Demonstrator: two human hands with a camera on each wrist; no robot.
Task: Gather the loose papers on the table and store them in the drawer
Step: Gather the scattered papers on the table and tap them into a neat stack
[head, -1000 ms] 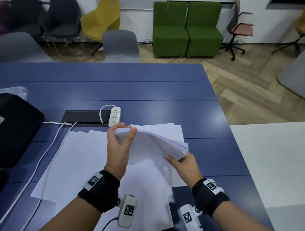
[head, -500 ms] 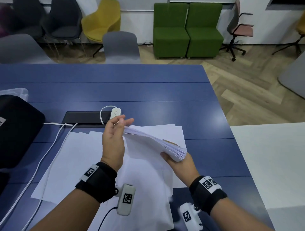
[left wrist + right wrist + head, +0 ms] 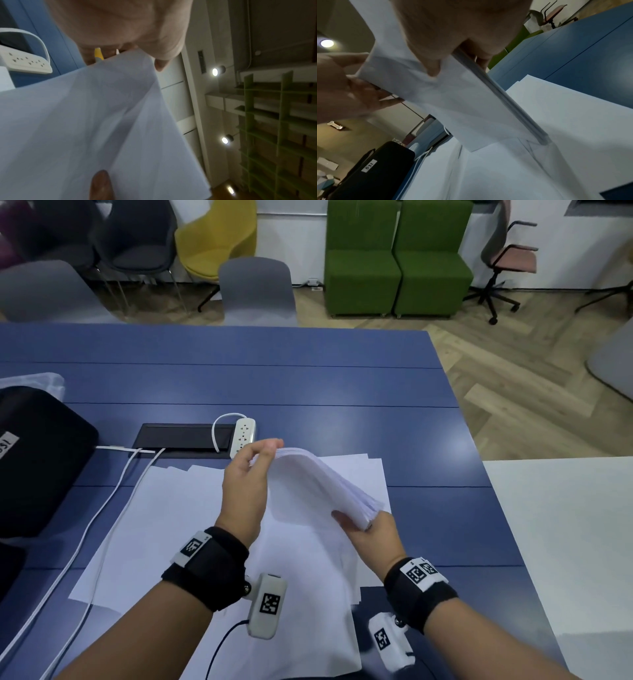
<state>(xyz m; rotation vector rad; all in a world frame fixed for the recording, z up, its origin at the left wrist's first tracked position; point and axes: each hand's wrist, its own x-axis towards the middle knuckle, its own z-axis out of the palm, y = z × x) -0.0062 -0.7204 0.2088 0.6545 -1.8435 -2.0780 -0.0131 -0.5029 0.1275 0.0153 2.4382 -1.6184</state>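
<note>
sheaf of papers (image 3: pixel 318 491) pinched by left hand (image 3: pixel 245 491) at far end, right hand (image 3: pixel 371 537) at near end — long axis slanting down toward right, above loose sheets (image 3: pixel 164 529) on worktop (image 3: pixel 308 378).

right hand (image 3: pixel 371 537) fingers hidden under paper stack (image 3: pixel 325 484) | black case (image 3: pixel 37 457) cut off at left edge

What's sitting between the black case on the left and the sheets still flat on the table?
In the head view, only white cables on bare blue table separate the black case from the flat sheets; one cable overlaps the sheets' left edge.
</note>
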